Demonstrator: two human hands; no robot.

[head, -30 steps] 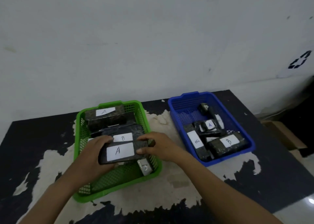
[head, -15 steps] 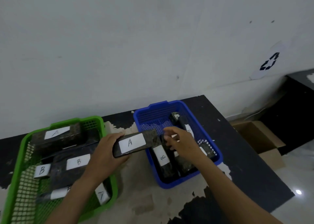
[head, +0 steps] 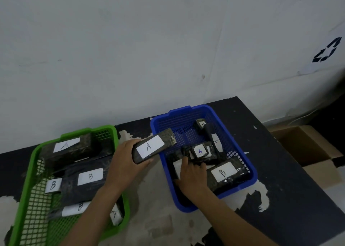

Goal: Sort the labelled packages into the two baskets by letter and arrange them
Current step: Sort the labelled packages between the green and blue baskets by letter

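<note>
My left hand [head: 127, 161] holds a long black package labelled A [head: 152, 147] over the left rim of the blue basket [head: 186, 110]. My right hand [head: 190, 175] is inside the blue basket, fingers closed on a package with a white label [head: 177, 168] near the left wall. Beside it lie a small A package [head: 200, 151] and a B package [head: 223, 172]. The green basket [head: 89, 131] on the left holds an A package [head: 66, 145] at the back and B packages [head: 90, 176] in front.
The baskets stand on a worn black table [head: 270, 171] against a white wall. An open cardboard box [head: 306, 147] sits on the floor off the table's right side. Two more small packages [head: 200, 124] lie at the back of the blue basket.
My left hand has carried the A package from the green basket across to the blue basket. My right hand let go of it and went down onto a package inside the blue basket.
</note>
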